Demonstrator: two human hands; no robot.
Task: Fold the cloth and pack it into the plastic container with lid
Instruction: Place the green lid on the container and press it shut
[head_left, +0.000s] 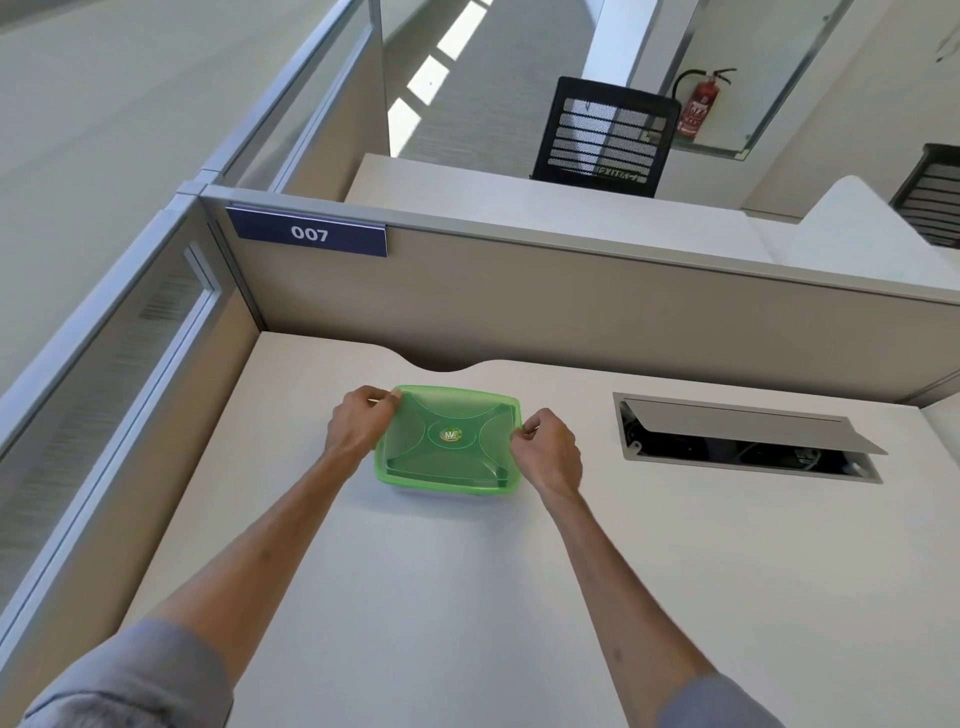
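Observation:
A green translucent plastic container (448, 462) sits on the white desk (467, 597) near its far edge, with its green lid (415, 415) on top. A round sticker marks the middle of the lid. My left hand (358, 428) pinches the lid's far left corner. At the lid's right edge my right hand (548, 449) grips with curled fingers. No cloth shows outside the container, and I cannot tell what lies inside.
A beige partition (571, 306) with a blue "007" sign (309, 234) rises just behind the desk. To the right, a cable hatch (743, 439) in the desk stands with its flap up. Beyond the partition are black mesh chairs (605, 135) and a fire extinguisher (701, 104).

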